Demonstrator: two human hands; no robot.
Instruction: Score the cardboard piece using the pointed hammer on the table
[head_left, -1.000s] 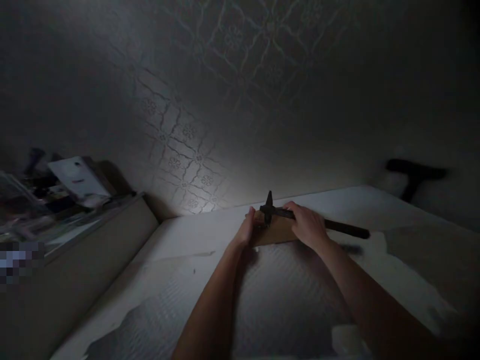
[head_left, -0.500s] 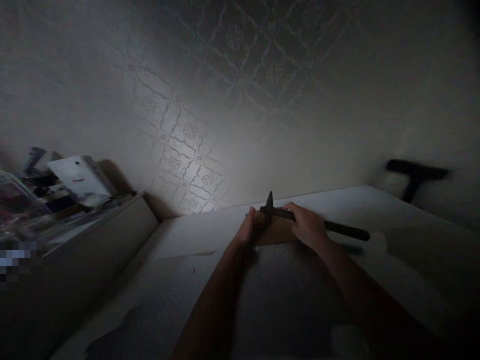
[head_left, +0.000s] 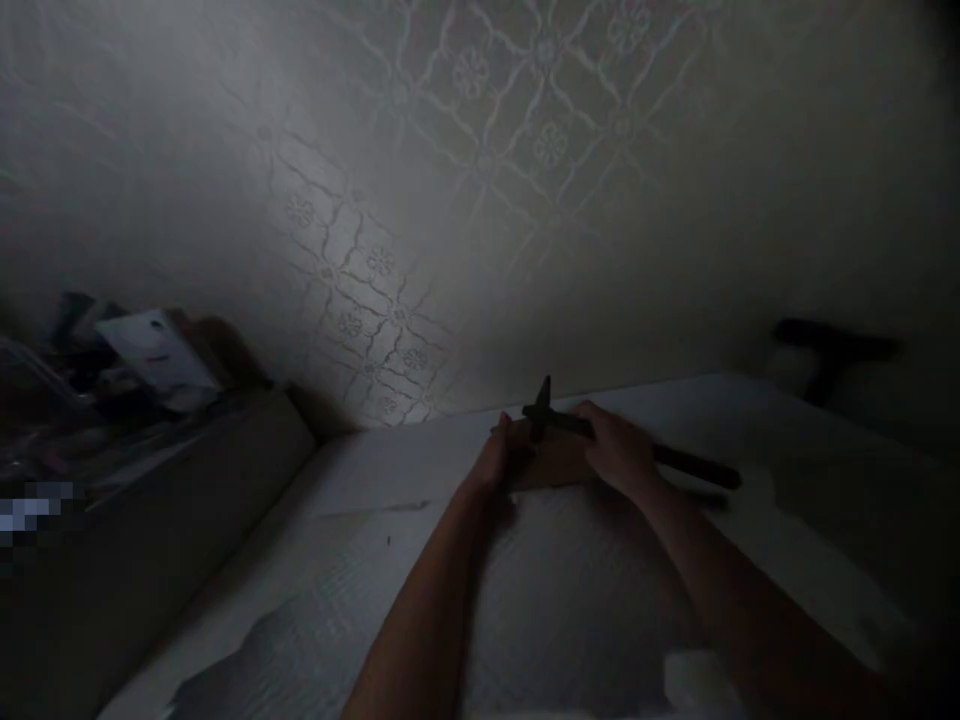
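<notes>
My right hand (head_left: 619, 447) is wrapped round the dark handle of a hammer (head_left: 694, 466), near its middle. The hammer's pointed head stands just right of my left hand (head_left: 491, 455), over a brown board (head_left: 559, 462). My left hand is at the board's left end, thumb raised; its fingers are dim, and anything they may pinch is too small to tell. The board lies near the back of a pale surface (head_left: 360, 470), close to the patterned wall.
At the left, a low partition (head_left: 187, 520) borders a shelf of clutter with a white box (head_left: 157, 350). A dark T-shaped object (head_left: 832, 345) is at the right by the wall. A grey textured sheet (head_left: 555, 600) covers the surface in front.
The hammer's head has tilted slightly and shifted a little, and my right hand has moved very slightly with it. The picture is dimmer on the left. My left hand stays nearly in place.
</notes>
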